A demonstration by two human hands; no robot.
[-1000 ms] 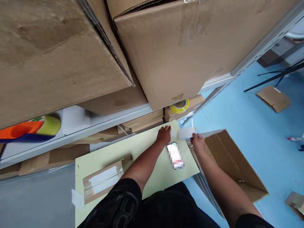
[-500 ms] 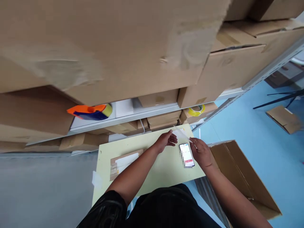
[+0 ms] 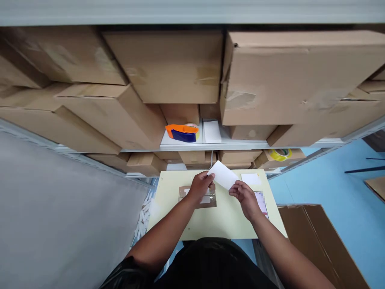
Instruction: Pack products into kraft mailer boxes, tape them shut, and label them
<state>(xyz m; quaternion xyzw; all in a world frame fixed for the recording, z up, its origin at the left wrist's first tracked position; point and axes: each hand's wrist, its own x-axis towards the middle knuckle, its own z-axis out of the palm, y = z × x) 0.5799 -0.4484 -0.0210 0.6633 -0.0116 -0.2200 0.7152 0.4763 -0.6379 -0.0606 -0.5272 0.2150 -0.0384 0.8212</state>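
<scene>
A white sheet of paper [image 3: 223, 176], perhaps a label, is held up between my two hands over the pale yellow table [image 3: 224, 224]. My left hand [image 3: 199, 187] pinches its left corner between thumb and fingers. At the lower right end, my right hand [image 3: 245, 197] grips the edge with its fingertips. Beneath my left hand lies a flat brown parcel [image 3: 212, 202] with clear tape and white paper on top, partly hidden by the hand. A lit phone [image 3: 261, 204] rests by my right wrist, which covers part of it.
More white paper [image 3: 251, 179] lies at the table's back right. On the shelf stand cardboard boxes [image 3: 180, 66] and an orange-and-blue tape dispenser [image 3: 183, 133]. A yellow tape roll [image 3: 280, 154] sits on a lower box. An open carton [image 3: 319, 241] stands on the floor at right.
My left hand, open before, has closed on the paper that my right hand held. The paper has moved left, from beside the phone towards the parcel. My view has turned left.
</scene>
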